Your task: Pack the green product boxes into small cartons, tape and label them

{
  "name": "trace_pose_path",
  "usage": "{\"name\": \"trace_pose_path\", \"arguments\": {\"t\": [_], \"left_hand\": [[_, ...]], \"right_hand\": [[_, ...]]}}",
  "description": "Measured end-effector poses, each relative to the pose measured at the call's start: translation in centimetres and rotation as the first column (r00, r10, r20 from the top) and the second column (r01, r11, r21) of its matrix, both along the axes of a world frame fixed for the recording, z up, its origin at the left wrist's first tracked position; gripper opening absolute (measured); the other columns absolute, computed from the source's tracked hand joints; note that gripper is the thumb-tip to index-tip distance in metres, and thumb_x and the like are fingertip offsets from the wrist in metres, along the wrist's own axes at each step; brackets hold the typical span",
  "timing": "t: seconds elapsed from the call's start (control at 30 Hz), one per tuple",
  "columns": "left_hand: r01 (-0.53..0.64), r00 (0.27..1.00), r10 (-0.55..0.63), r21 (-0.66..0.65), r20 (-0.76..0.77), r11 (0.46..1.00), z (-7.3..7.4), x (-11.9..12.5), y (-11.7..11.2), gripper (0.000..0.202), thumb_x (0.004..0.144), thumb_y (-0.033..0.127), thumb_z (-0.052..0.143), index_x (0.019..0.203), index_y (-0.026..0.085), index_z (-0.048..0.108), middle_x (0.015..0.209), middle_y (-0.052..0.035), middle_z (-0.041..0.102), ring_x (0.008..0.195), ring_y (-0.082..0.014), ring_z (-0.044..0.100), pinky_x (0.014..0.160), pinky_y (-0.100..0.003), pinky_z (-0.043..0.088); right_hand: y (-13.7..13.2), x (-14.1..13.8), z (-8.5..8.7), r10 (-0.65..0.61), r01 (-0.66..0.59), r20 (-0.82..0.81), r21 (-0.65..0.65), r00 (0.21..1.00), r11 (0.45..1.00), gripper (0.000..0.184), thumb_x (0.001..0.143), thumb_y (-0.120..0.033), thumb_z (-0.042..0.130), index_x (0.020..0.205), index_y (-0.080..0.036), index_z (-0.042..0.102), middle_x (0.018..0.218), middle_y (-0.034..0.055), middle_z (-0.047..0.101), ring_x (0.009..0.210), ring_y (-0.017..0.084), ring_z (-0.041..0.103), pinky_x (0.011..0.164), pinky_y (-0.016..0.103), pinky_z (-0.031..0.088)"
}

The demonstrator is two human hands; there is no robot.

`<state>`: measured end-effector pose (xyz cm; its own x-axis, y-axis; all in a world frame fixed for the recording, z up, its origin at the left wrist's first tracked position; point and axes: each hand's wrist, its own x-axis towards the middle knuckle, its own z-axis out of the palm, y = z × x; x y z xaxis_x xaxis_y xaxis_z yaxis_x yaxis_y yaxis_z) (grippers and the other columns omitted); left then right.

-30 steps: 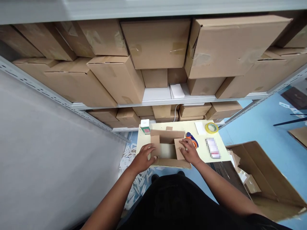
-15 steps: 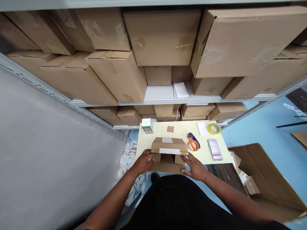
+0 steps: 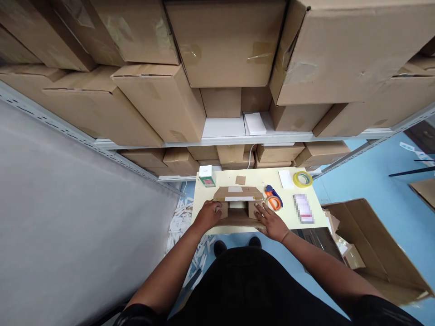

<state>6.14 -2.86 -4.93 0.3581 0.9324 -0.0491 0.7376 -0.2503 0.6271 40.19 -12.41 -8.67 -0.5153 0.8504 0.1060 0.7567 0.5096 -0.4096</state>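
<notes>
A small brown cardboard box (image 3: pixel 238 206) stands on the pale yellow table (image 3: pixel 258 181) in front of me, its far flap folded toward me with white labels on it. My left hand (image 3: pixel 209 215) presses the left side flap, fingers curled over it. My right hand (image 3: pixel 270 219) lies flat on the right side flap and near flap, fingers stretched. An orange and blue tape dispenser (image 3: pixel 273 199) sits just right of the box.
A roll of yellow tape (image 3: pixel 302 179), a white paper, a small green and white carton (image 3: pixel 205 175) and a cardboard scrap lie on the table. Shelves of large cartons (image 3: pixel 220 45) rise behind. A big open carton (image 3: pixel 367 244) stands at right; white strips litter the floor at left.
The box's side flaps were open a second ago; the far flap has come down toward me, and both hands now hold the side flaps folded in. My view has tilted slightly.
</notes>
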Motion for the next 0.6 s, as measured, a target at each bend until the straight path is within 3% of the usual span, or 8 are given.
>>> {"name": "trace_pose_path", "arguments": {"t": [0.13, 0.23, 0.3, 0.4, 0.5, 0.6], "left_hand": [[-0.061, 0.997, 0.058, -0.057, -0.056, 0.996, 1.5, 0.1, -0.4, 0.01, 0.083, 0.027, 0.067, 0.091, 0.022, 0.07, 0.09, -0.0057, 0.072, 0.093, -0.026, 0.068, 0.089, -0.041, 0.054], [-0.175, 0.981, 0.167, -0.087, -0.096, 0.981, 2.7, -0.4, 0.3, 0.032, 0.083, 0.042, 0.072, 0.106, 0.022, 0.064, 0.087, -0.0026, 0.069, 0.083, -0.0232, 0.069, 0.081, -0.037, 0.055], [-0.176, 0.983, 0.175, -0.025, -0.051, 0.984, 2.8, -0.6, 1.3, 0.056, 0.08, 0.043, 0.075, 0.129, 0.022, 0.057, 0.111, -0.0069, 0.069, 0.102, -0.0257, 0.069, 0.09, -0.039, 0.056], [0.054, 0.997, -0.057, 0.048, 0.057, 0.997, 1.2, -0.7, 2.2, 0.065, 0.085, 0.029, 0.067, 0.147, 0.025, 0.048, 0.146, -0.0096, 0.056, 0.136, -0.0255, 0.054, 0.112, -0.042, 0.047], [0.235, 0.967, -0.235, 0.018, 0.098, 0.972, -1.3, -0.8, 1.9, 0.052, 0.086, 0.014, 0.055, 0.136, 0.027, 0.062, 0.14, -0.0064, 0.062, 0.131, -0.0222, 0.057, 0.115, -0.043, 0.046], [0.223, 0.969, -0.23, 0.076, 0.086, 0.972, -2.8, -1.0, 1.3, 0.052, 0.081, 0.007, 0.056, 0.129, 0.025, 0.068, 0.132, -0.0086, 0.065, 0.128, -0.0239, 0.056, 0.113, -0.046, 0.048]], "right_hand": [[0.0, -0.2, 0.0, -0.014, 0.016, -0.099, 0.016, 0.995, 1.0, 0.041, 0.099, -0.035, 0.061, 0.134, -0.016, 0.068, 0.158, 0.0143, 0.048, 0.154, 0.038, 0.031, 0.119, 0.062, 0.041], [-0.7, 0.4, 0.7, 0.007, -0.008, -0.116, -0.006, 0.993, 1.0, 0.039, 0.099, -0.034, 0.06, 0.134, -0.019, 0.068, 0.159, 0.0104, 0.047, 0.153, 0.037, 0.032, 0.12, 0.06, 0.042], [-1.2, 0.8, 1.0, 0.024, -0.027, -0.12, -0.028, 0.992, 0.999, 0.038, 0.099, -0.035, 0.061, 0.133, -0.021, 0.069, 0.16, 0.0088, 0.046, 0.153, 0.036, 0.034, 0.122, 0.059, 0.04], [-1.8, 0.9, 1.1, 0.035, -0.048, -0.144, -0.086, 0.989, 0.995, 0.035, 0.1, -0.038, 0.06, 0.129, -0.023, 0.072, 0.157, 0.008, 0.051, 0.148, 0.034, 0.044, 0.121, 0.057, 0.042], [-2.0, 0.4, 1.0, -0.035, 0.007, -0.184, -0.148, 0.982, 0.989, 0.033, 0.101, -0.041, 0.058, 0.126, -0.024, 0.073, 0.151, 0.0084, 0.057, 0.14, 0.031, 0.054, 0.121, 0.056, 0.043], [-1.8, -0.5, 0.7, -0.135, 0.099, -0.216, -0.169, 0.967, 0.981, 0.031, 0.102, -0.041, 0.058, 0.123, -0.025, 0.074, 0.146, 0.0081, 0.062, 0.137, 0.03, 0.056, 0.12, 0.057, 0.043]]}}
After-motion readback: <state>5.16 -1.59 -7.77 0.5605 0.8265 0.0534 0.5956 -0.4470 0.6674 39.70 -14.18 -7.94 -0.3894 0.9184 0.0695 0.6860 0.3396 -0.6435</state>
